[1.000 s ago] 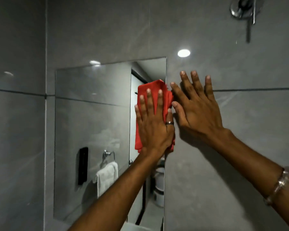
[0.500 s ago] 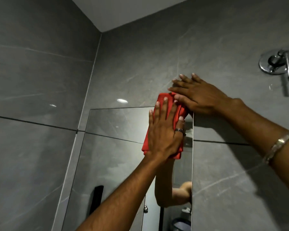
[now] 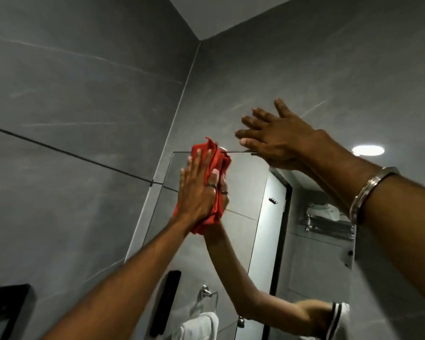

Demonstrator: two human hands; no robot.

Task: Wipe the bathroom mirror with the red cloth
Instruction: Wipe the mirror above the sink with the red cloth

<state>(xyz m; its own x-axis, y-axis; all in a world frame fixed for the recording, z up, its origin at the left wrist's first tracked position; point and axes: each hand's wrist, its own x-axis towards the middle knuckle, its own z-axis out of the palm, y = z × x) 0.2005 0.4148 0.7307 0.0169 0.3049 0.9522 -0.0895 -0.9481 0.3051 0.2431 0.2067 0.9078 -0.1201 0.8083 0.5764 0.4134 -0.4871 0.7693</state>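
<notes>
- Head view, nearest first: the right forearm crosses the right side of the picture, a metal bangle (image 3: 371, 192) on its wrist; the left forearm rises from the bottom edge toward the glass.
- Left hand (image 3: 196, 190) lies flat with fingers straight and close together, palm pressing the red cloth (image 3: 216, 163) against the mirror (image 3: 245, 187) near its top left corner. It is a flat press, not a pinch; whether the thumb hooks any fabric I cannot tell.
- Bunched folds of the cloth poke out above the fingertips, reaching the mirror's top edge, and a corner hangs below the heel of the hand.
- Right hand (image 3: 275, 138) is spread open, holding nothing, and rests on the grey wall tile (image 3: 304, 69) just above the mirror's top edge, apparently as a brace.
- Handling, as a judgement: the cloth looks soft, light and limp, so it will bunch and slide under the palm; a broad flat palm over its middle should keep it spread.
- Glass is hard, smooth and breakable, so even pressure suits it, eased near the bare top edge.
- Farther off, the mirror reflects a white towel (image 3: 201, 325) on a ring and a door.
</notes>
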